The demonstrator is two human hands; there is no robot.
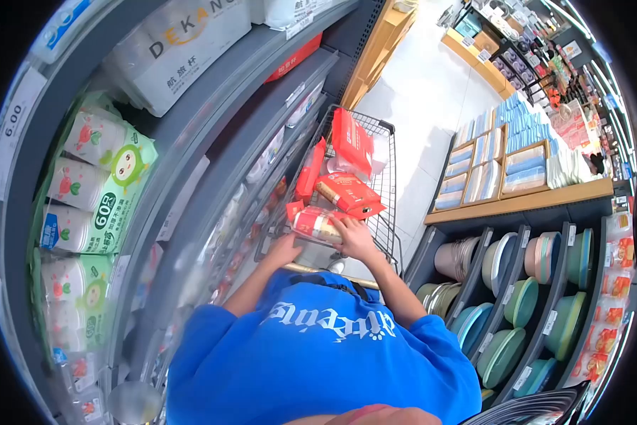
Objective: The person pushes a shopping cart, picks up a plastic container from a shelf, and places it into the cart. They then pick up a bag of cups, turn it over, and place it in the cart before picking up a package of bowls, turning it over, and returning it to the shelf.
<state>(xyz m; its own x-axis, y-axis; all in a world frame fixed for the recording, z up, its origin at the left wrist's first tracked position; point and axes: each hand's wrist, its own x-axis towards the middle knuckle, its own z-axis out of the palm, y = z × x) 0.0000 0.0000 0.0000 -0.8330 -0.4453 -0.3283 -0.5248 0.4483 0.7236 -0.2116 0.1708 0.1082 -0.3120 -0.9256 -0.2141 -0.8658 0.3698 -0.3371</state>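
Note:
A red and cream package (315,224) is at the near end of a wire shopping cart (390,212). My right hand (354,237) rests on the package's right end, its fingers over the wrapping. Just left of and below the package is my left hand (284,249), its fingers partly hidden, so its grip is unclear. Farther into the cart lie a red pack with a gold print (348,193), a large upright red pack (351,142) and a narrow red pack (310,170). The cart's handle (300,268) runs close to my blue shirt.
Shelves (212,134) with green packs of paper cups (95,191) line the left side. At the right stand racks of plastic basins (524,301) under a wooden ledge (524,201) with folded towels (524,170). A pale tiled aisle (414,99) runs ahead.

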